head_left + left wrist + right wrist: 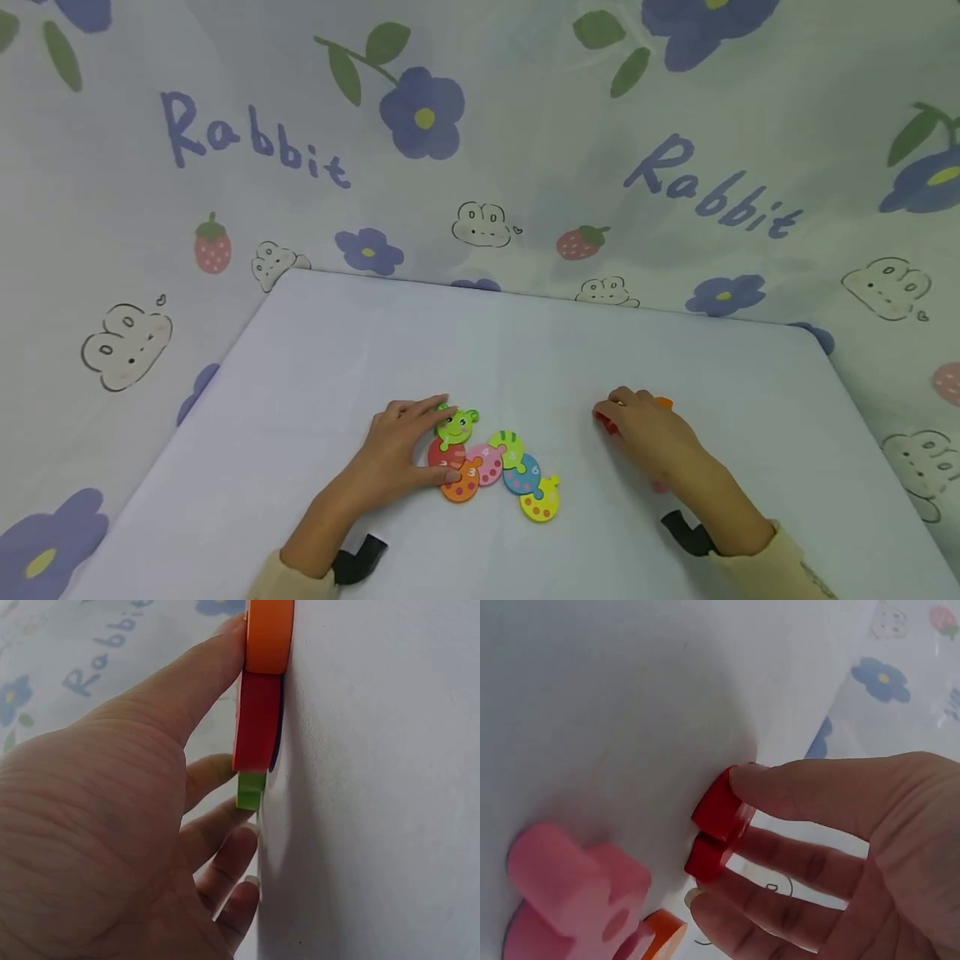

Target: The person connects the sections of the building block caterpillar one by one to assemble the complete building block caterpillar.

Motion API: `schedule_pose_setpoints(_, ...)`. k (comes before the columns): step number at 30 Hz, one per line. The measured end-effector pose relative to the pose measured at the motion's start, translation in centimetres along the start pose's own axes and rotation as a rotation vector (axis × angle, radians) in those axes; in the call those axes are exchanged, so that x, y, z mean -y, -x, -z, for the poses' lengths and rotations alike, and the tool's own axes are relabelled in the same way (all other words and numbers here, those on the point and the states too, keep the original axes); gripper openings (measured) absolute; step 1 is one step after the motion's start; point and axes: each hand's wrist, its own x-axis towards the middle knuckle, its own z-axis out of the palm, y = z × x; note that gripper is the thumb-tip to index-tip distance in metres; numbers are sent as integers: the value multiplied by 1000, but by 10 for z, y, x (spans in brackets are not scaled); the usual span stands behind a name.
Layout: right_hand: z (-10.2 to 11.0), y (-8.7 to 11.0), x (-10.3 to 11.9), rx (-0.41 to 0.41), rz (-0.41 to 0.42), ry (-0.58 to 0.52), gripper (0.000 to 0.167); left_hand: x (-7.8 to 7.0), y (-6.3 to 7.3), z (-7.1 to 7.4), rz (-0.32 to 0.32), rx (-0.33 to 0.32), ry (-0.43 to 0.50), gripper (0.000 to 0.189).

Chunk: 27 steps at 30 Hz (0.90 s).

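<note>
A wooden caterpillar puzzle lies joined on the white table: green head [453, 428], red piece [444, 453], orange piece [459, 490], pink piece [489, 468], light-green piece [511, 452], blue piece [517, 479] and yellow piece [538, 507]. My left hand [390, 446] rests along its left side, thumb touching the orange piece and fingertips at the green head. Farther right, my right hand [654, 429] pinches a loose red puzzle piece [720, 806] between thumb and fingers, low over the table. That hand mostly covers it in the head view.
Beside my right hand are a loose pink piece [570, 889] and an orange piece [664, 402], both partly hidden in the head view. Black curved mounts [360, 560] show at both wrists. A cloth printed with rabbits and flowers [480, 167] hangs behind the table.
</note>
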Motion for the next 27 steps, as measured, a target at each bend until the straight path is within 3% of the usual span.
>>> schedule_pose_setpoints(15,-13,6,4,-99,-6,75,41,0,-1,-1,5,-2,-15,84)
schedule_pose_setpoints(27,-17,12,11,-30,-104,-90,52,-1,-2,0,-4,10,-17,83)
